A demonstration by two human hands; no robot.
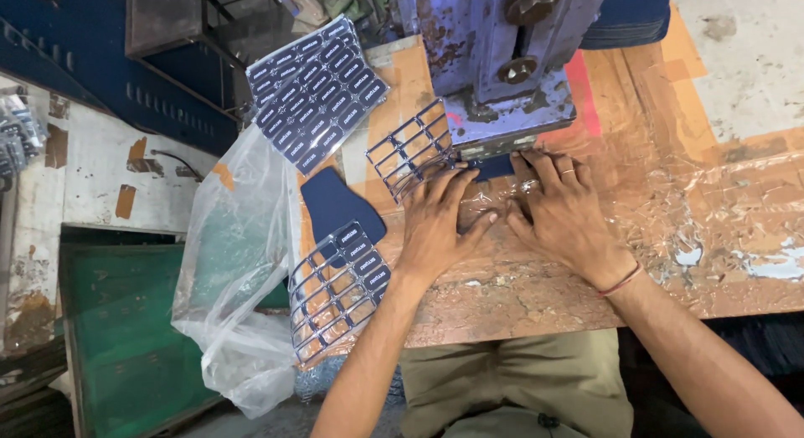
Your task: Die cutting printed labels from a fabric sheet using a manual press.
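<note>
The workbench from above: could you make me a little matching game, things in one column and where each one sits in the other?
Things:
1. left hand
2. right hand
3. clear plastic bag
4. full sheet of dark labels

Places:
A. hanging off the bench's left edge
B. lying at the top, left of the blue press
C. flat on the bench, fingertips at the empty metal grid
D. flat on the bench, fingertips at the press's base

Pairs: 1-C, 2-D, 3-A, 4-B
</note>
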